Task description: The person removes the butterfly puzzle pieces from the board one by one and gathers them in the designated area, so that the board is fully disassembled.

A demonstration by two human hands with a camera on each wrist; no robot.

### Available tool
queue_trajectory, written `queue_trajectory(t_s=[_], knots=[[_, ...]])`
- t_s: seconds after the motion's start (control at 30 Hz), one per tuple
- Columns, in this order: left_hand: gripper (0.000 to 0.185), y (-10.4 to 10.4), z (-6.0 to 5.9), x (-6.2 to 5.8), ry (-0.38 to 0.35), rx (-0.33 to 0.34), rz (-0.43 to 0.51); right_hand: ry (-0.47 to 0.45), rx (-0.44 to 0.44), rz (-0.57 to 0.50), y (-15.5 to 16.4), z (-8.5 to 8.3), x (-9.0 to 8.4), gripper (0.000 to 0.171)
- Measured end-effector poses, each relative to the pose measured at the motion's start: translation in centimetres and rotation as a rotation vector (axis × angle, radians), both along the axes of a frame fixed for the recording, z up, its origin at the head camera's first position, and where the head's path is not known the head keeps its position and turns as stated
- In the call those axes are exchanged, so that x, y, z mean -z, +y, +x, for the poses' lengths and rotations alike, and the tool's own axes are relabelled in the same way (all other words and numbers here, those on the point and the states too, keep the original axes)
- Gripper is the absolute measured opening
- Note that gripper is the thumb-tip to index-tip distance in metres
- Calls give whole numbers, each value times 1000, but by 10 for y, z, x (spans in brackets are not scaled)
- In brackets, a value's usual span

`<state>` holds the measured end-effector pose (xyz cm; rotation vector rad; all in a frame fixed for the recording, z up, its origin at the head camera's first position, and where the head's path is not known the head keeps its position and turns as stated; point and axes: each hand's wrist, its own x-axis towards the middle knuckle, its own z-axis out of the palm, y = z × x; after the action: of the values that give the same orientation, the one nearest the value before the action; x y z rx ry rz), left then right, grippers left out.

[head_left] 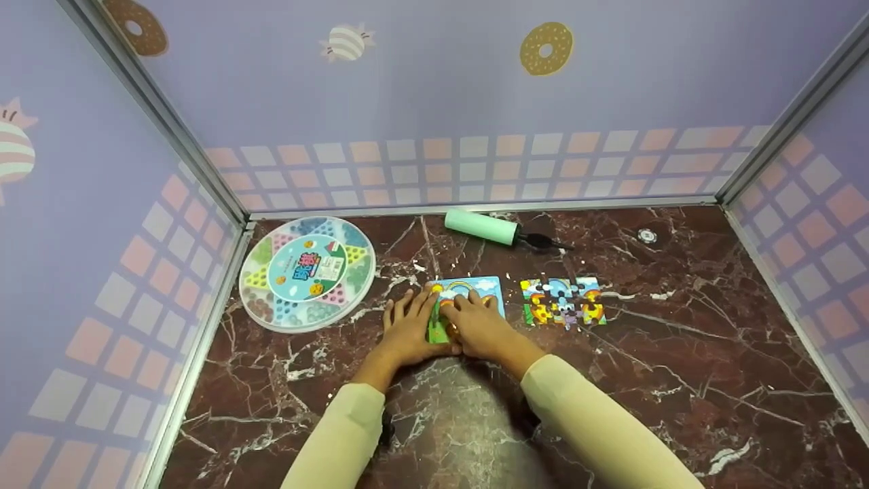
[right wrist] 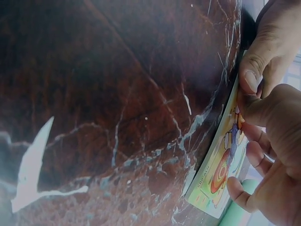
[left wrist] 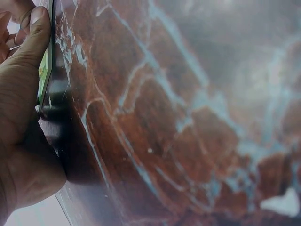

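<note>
A colourful puzzle board [head_left: 475,288] with a rainbow picture lies on the dark red marble table [head_left: 679,353], and both hands are on it. My left hand [head_left: 406,319] lies with straight, spread fingers at the board's left side. In the left wrist view its thumb [left wrist: 35,35] presses along the board's thin edge [left wrist: 44,70]. My right hand [head_left: 476,318] covers the board's lower middle. In the right wrist view its curled fingers [right wrist: 256,155] lie on the printed face of the board [right wrist: 221,174] and the thumb [right wrist: 251,75] sits at the edge.
A second puzzle [head_left: 563,301] of loose-fitted pieces lies just right of the board. A round lidded checkers box [head_left: 307,272] sits at the left, a green roller [head_left: 483,227] at the back, a small white disc [head_left: 646,236] far right. Patterned walls enclose three sides.
</note>
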<state>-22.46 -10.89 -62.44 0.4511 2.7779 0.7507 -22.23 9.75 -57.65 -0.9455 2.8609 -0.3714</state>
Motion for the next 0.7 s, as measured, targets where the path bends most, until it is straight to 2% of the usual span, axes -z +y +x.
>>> queue_trajectory(t_s=[0.23,0.47,0.7], knots=[[129,0,2,-1,5,-2,10,5,6,11,0,0,3,65],[131,1,3,-6,2,4,7,28,-6,-10,1,1,4,61],[132,0,1,1,14,-2,10,42,-20,23,0,3,2,64]])
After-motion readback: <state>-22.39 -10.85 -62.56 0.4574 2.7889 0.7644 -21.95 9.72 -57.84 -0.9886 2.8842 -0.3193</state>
